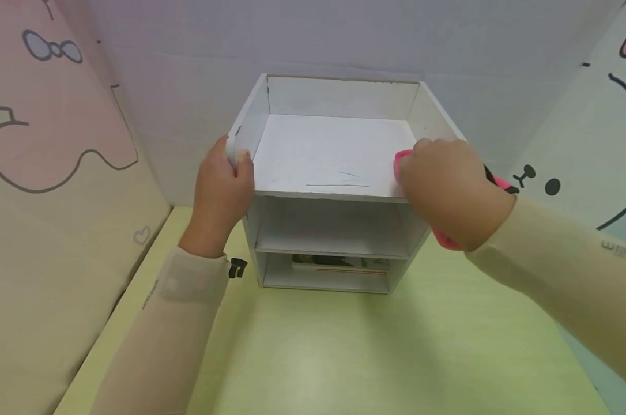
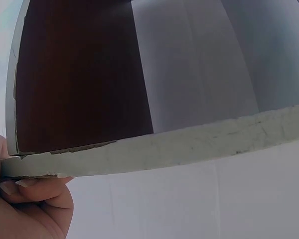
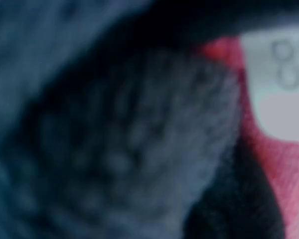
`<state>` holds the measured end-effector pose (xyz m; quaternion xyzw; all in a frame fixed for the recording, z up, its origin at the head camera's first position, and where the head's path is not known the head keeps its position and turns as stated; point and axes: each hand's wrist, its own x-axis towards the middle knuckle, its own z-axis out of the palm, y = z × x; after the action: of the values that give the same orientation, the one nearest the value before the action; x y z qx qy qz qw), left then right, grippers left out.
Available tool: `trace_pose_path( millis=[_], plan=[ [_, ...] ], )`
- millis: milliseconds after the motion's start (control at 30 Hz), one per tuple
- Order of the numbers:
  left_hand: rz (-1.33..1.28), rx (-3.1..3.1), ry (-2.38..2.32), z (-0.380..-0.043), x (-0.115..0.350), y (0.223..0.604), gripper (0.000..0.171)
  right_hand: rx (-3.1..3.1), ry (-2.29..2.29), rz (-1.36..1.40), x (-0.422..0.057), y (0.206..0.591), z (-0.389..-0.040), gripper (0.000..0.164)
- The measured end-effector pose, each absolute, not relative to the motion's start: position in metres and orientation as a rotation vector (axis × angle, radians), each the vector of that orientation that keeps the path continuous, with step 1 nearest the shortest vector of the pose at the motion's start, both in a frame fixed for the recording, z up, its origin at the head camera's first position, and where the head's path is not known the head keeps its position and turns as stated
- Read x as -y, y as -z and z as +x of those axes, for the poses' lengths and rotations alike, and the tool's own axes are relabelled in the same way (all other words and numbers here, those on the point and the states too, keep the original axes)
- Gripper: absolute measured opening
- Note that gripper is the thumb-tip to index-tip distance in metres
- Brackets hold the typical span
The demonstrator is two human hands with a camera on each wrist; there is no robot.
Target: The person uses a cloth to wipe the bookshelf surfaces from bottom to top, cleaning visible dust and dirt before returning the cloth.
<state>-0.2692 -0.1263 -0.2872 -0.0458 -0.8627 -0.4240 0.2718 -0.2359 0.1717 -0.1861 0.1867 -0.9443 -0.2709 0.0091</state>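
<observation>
At white shelf (image 1: 334,145), left hand (image 1: 221,187) grips side panel (image 1: 253,127); right hand (image 1: 450,187) clenches pink cloth (image 1: 447,240).

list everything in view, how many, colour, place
shelf unit: 1, white, centre
cloth: 1, pink and black, upper right of shelf unit
label: 1, white, on cloth
flat item: at least 1, white and dark, bottom compartment
small piece: 1, black, lower left of shelf unit
table: 1, yellow-green, beneath shelf unit
back wall: 1, pale grey, behind
side walls: 2, pastel with cartoons, left and right
sleeves: 2, beige, on both arms
left hand: 1, bare, gripping shelf unit's left side
right hand: 1, bare, holding cloth
</observation>
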Motion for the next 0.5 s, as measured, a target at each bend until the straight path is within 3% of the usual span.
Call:
trace_pose_path(
  millis=[167,400,500],
  plan=[
    [-0.115,2.322,1.141,-0.269,0.127,0.289,0.053,3.001,0.968,0.540,-0.165,0.181,-0.241,0.069],
    [-0.119,2.323,1.141,-0.268,0.125,0.288,0.054,3.069,0.992,0.497,-0.156,0.165,-0.245,0.029],
    [-0.107,2.332,1.129,-0.269,0.126,0.287,0.054,3.051,1.065,0.511,-0.152,0.161,-0.252,0.025]
  ],
)
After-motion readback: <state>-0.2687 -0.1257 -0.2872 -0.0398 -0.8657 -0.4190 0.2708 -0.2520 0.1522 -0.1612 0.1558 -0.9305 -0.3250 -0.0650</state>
